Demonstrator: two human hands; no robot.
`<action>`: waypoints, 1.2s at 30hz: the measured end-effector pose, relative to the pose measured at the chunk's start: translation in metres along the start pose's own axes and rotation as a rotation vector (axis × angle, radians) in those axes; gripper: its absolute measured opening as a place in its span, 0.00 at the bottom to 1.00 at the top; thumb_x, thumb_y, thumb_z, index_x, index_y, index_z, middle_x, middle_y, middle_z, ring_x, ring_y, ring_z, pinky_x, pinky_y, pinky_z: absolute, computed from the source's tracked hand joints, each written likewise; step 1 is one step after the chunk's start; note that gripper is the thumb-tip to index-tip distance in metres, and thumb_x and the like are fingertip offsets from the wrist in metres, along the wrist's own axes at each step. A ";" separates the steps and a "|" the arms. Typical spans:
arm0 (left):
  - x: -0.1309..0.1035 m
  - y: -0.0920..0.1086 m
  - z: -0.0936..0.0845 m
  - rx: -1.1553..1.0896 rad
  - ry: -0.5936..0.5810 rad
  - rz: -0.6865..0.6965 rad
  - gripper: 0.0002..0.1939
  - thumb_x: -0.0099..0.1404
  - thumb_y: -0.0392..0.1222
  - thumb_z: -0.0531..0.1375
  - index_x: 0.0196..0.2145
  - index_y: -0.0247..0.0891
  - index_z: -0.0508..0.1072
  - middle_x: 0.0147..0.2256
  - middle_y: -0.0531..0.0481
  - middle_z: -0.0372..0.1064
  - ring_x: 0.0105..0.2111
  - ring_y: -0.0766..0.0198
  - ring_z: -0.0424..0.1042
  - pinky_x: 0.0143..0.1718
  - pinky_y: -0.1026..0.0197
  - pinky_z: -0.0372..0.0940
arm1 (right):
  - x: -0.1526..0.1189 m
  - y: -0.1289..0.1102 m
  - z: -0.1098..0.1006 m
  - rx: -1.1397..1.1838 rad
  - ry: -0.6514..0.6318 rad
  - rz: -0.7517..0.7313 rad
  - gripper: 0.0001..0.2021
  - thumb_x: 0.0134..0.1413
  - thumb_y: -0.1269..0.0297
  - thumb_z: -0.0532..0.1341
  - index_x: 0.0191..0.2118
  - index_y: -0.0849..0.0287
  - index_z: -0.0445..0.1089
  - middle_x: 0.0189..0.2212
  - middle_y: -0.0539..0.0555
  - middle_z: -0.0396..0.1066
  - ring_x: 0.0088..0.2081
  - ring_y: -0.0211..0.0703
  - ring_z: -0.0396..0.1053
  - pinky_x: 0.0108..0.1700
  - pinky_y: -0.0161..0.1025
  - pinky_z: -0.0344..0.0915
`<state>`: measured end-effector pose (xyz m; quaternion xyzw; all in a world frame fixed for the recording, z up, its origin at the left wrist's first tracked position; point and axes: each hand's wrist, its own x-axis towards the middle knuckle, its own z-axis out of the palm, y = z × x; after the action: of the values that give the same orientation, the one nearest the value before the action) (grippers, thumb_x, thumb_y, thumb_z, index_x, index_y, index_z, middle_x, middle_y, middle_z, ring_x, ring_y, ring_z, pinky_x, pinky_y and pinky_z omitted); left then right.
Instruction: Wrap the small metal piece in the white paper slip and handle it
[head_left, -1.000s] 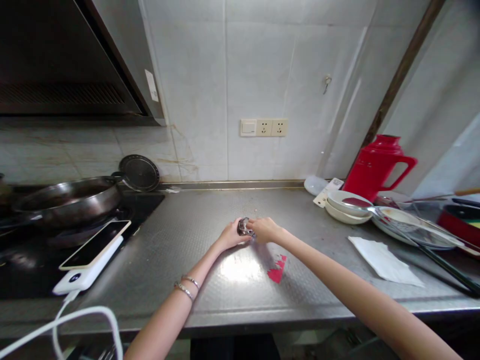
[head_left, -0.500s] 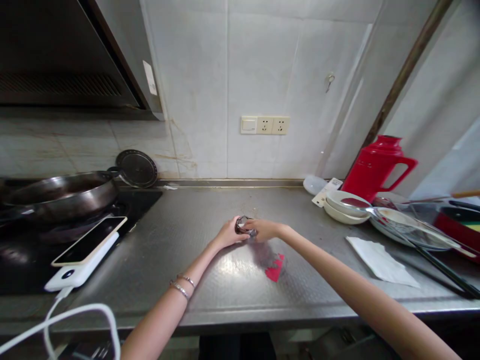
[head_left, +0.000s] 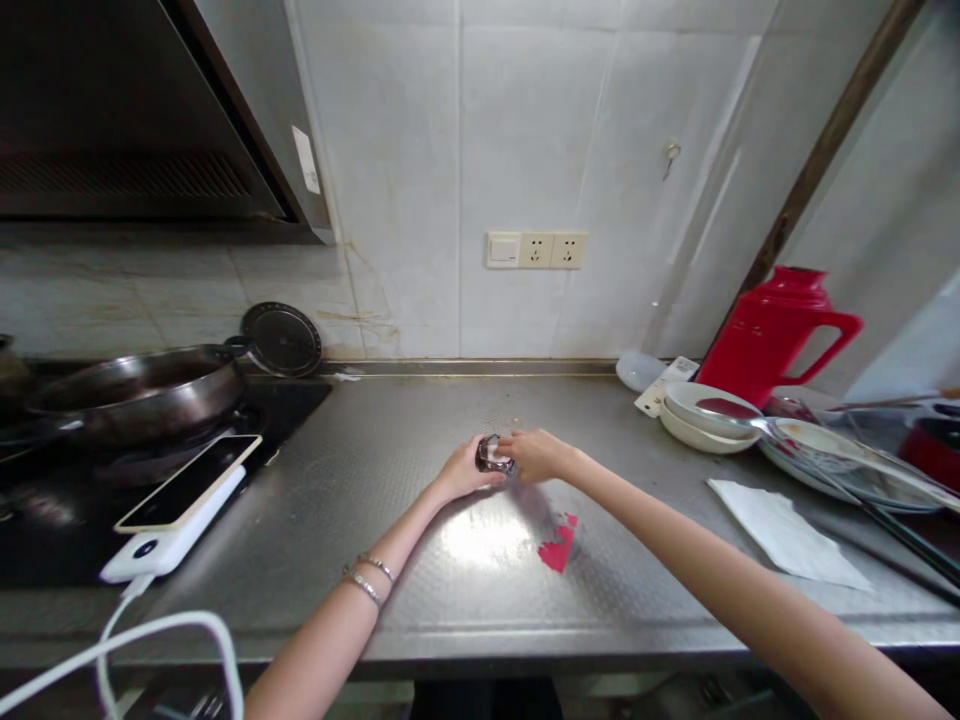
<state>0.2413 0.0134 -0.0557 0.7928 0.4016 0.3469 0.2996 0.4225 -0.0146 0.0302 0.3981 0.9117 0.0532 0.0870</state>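
Observation:
A small, round, ring-like object (head_left: 484, 455), dark and shiny with a pale middle, is between my hands on the steel counter. I cannot tell its exact kind. My left hand (head_left: 462, 469) curls around its left side and front, thumb along the near edge. Bent over its right side is my right hand (head_left: 532, 456), fingers bunched at the rim; whether they pinch something small is unclear. Right of centre, nearer to me, lies a torn red scrap (head_left: 556, 552) with a ragged upper edge.
On the left, a phone (head_left: 191, 484) rests on a white power bank (head_left: 172, 525) with a cable, beside a pan (head_left: 142, 400) on the stove. At right are a red thermos (head_left: 772, 335), stacked white bowls (head_left: 705, 430), a ladle and a white napkin (head_left: 784, 530). Steel counter (head_left: 420, 410) lies between.
The whole view has shifted slightly. My right hand's fingers have shifted at the round object's rim, and more of its pale middle shows. My left hand keeps its hold.

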 end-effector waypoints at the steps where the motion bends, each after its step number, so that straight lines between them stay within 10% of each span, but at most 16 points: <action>1: 0.000 0.000 0.000 0.012 0.003 -0.003 0.39 0.45 0.47 0.70 0.53 0.36 0.62 0.44 0.44 0.71 0.42 0.55 0.71 0.45 0.55 0.65 | -0.001 -0.001 0.001 0.012 0.008 0.019 0.19 0.47 0.69 0.59 0.48 0.54 0.69 0.45 0.57 0.70 0.45 0.51 0.68 0.36 0.38 0.67; 14: -0.003 0.004 -0.001 -0.062 -0.031 -0.006 0.36 0.45 0.43 0.69 0.52 0.38 0.64 0.43 0.45 0.72 0.43 0.54 0.71 0.45 0.56 0.65 | 0.018 -0.031 -0.012 0.279 -0.044 0.260 0.11 0.50 0.68 0.55 0.34 0.62 0.75 0.32 0.59 0.76 0.33 0.46 0.72 0.30 0.33 0.61; 24: -0.005 0.010 -0.004 0.021 -0.020 -0.006 0.35 0.45 0.45 0.69 0.51 0.39 0.65 0.46 0.45 0.71 0.45 0.52 0.70 0.46 0.54 0.64 | 0.037 -0.045 -0.016 0.336 -0.044 0.479 0.17 0.55 0.68 0.51 0.45 0.62 0.73 0.37 0.63 0.76 0.40 0.48 0.74 0.36 0.34 0.64; 36: -0.002 0.004 -0.001 0.031 -0.032 -0.005 0.37 0.45 0.47 0.69 0.52 0.37 0.63 0.45 0.44 0.71 0.44 0.53 0.71 0.44 0.56 0.65 | 0.017 -0.027 -0.025 0.398 -0.153 0.248 0.10 0.47 0.69 0.57 0.35 0.61 0.74 0.32 0.56 0.76 0.33 0.45 0.72 0.31 0.33 0.62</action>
<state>0.2409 0.0094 -0.0524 0.8019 0.4039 0.3271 0.2947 0.3867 -0.0216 0.0480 0.5191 0.8391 -0.1475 0.0683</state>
